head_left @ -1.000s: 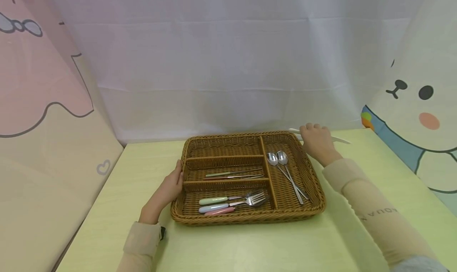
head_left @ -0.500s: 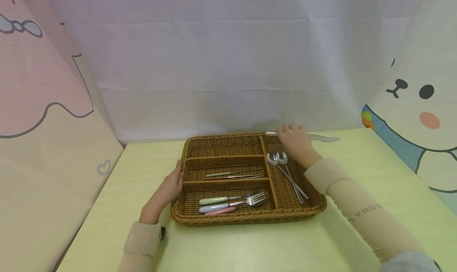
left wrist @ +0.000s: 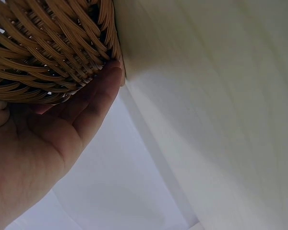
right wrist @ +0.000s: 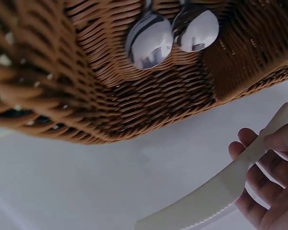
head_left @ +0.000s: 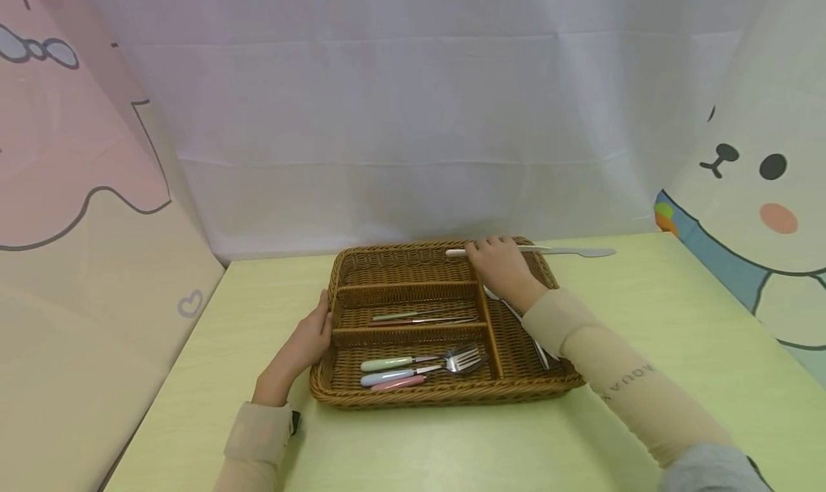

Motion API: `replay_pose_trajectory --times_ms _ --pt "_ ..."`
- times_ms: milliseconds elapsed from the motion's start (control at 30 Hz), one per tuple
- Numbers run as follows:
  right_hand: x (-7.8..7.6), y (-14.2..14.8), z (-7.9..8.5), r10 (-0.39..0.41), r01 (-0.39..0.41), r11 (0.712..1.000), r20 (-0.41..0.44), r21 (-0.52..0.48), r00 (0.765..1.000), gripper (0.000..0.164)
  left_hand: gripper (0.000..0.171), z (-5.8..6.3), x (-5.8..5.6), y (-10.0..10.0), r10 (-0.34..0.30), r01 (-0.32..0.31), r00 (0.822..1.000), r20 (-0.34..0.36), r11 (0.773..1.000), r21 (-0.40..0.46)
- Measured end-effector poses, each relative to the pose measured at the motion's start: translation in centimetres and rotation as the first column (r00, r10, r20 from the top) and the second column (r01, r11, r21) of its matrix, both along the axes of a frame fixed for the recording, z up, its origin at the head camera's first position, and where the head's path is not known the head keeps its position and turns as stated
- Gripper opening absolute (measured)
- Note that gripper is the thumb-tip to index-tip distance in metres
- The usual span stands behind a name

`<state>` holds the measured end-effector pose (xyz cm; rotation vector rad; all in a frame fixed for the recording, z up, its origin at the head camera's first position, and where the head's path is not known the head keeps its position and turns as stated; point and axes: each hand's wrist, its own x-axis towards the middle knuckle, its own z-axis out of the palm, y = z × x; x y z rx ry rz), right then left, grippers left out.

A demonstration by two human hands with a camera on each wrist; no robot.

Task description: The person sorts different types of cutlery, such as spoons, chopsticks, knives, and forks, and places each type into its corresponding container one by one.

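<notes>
My right hand (head_left: 502, 266) holds a white-handled table knife (right wrist: 199, 199) over the back of the wicker cutlery basket (head_left: 445, 393). Its thumb and fingers pinch the handle, and the pale serrated blade points right in the head view. A thin second edge shows beside the blade; I cannot tell whether it is another knife. My left hand (head_left: 308, 341) rests on the basket's left side, fingers (left wrist: 100, 98) fairly straight along the outer wall. Two metal spoons (right wrist: 151, 40) lie in the right compartment, their bowls partly hidden by the right hand in the head view.
The front-left compartment holds several utensils with coloured handles, among them a fork (head_left: 461, 361). Thin utensils (head_left: 422, 320) with green and red handles lie in the middle-left one. A white cloth (head_left: 400, 119) hangs behind the pale table (head_left: 419, 449); printed cloths flank both sides.
My right hand has moved left with the knife, from outside the basket's back right corner to over its back rim near the divider. My left hand and the basket have stayed nearly still.
</notes>
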<state>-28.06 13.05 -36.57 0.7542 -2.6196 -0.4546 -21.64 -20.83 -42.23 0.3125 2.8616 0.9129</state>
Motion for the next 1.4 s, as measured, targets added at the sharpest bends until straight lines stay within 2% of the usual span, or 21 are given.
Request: replay_pose_trajectory --times_ms 167,400,767,1067,1400 --pt "-0.1 -1.5 -0.6 0.029 -0.029 0.999 0.0 0.021 1.0 0.037 0.054 0.0 0.1 0.0 0.006 -0.006 1.0 -0.003 1.0 -0.008" --pt "0.1 -3.6 -1.1 0.089 -0.089 0.996 0.012 -0.011 0.996 0.026 0.054 0.0 0.0 -0.1 0.006 -0.006 1.0 -0.009 1.0 -0.001" --pt "-0.1 -5.7 -2.0 0.118 -0.109 0.992 0.147 -0.067 0.982 0.025 0.055 0.0 0.1 0.0 0.006 -0.006 1.0 0.012 1.0 0.014" --pt "0.0 -6.5 -2.1 0.134 -0.105 0.988 0.293 -0.114 0.947 0.034 0.055 0.1 0.2 0.0 0.001 -0.001 1.0 0.013 1.0 0.018" --pt "-0.1 -7.3 -2.3 0.192 -0.159 0.978 0.287 -0.136 0.938 0.038 0.055 0.1 0.3 0.1 0.003 -0.003 1.0 -0.004 1.0 0.004"
